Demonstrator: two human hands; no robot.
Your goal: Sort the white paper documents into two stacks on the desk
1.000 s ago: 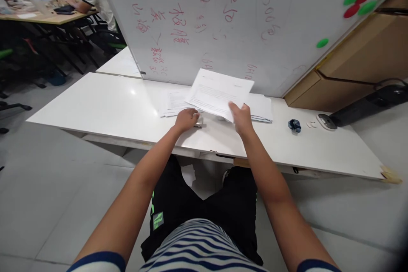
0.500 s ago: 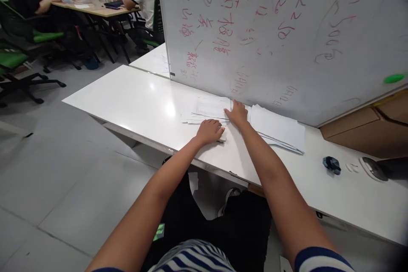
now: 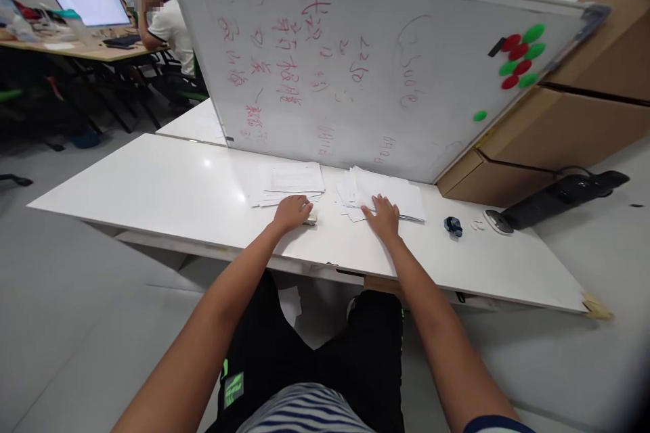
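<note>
My left hand (image 3: pixel 291 213) is closed over a small pale stapler (image 3: pixel 311 219) on the desk. Most of it is hidden beneath the palm, and only its end shows by the thumb. Just beyond that hand lies a loose stack of white printed papers (image 3: pixel 294 179). My right hand (image 3: pixel 384 218) rests with its fingers apart on the near edge of a second, fanned paper pile (image 3: pixel 391 189). A gap of bare desktop separates the two piles.
A whiteboard (image 3: pixel 305 67) with red writing stands along the back of the white desk (image 3: pixel 126 183). To the right are a dark blue object (image 3: pixel 453 226), a black device on a round base (image 3: pixel 500 221) and cardboard boxes (image 3: pixel 569 118). A person (image 3: pixel 175 27) sits at another table.
The view has turned to the right. My right hand has moved from between the piles to the near edge of the right one. My left hand keeps its place on the stapler.
</note>
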